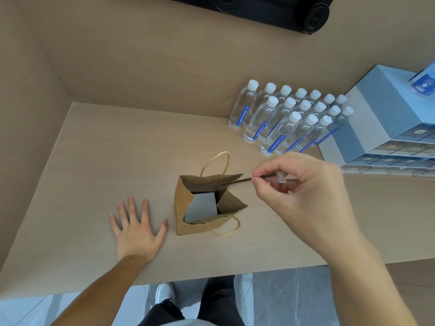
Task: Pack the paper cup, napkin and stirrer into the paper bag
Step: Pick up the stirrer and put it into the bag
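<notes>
Stirrer (237, 182) is a thin dark stick pinched in the right hand (303, 184), thumb and forefinger tips (255, 176) pressed together on it. It pokes out leftward from those tips, free end over the paper bag's (188, 222) open mouth near the far wall. Looks like a bit of clear wrapper bunched w/ it deeper in the palm, can't say for sure. Other fingers are curled in loosely.

Bag stands upright just left of and below the pinch, mouth open, both twine handles flopped outward. Inside, a grey-white flat thing (202, 208), prob. the napkin, leans in the near-left part. Paper cup: can't see it from here, may be underneath or not in yet.

Left hand (136, 229) lies flat on the counter (94, 149), fingers spread, palm down, near the bag's left side but not touching it and holding nothing.

Step in hand, as I read it: drop the stirrer in. To do it well, tip the free end down so it goes in pointing at the bag's floor, not lying across the rim where it'd bridge or catch the far wall. Aim for the dark gap right of the grey sheet. Let go only once most of it's below the rim. Bag's light, so the left hand could steady it.

Beyond the fingertips, away from the bag: rows of water bottles (282, 118), and a stack of pale blue boxes (381, 123) right of those.
</notes>
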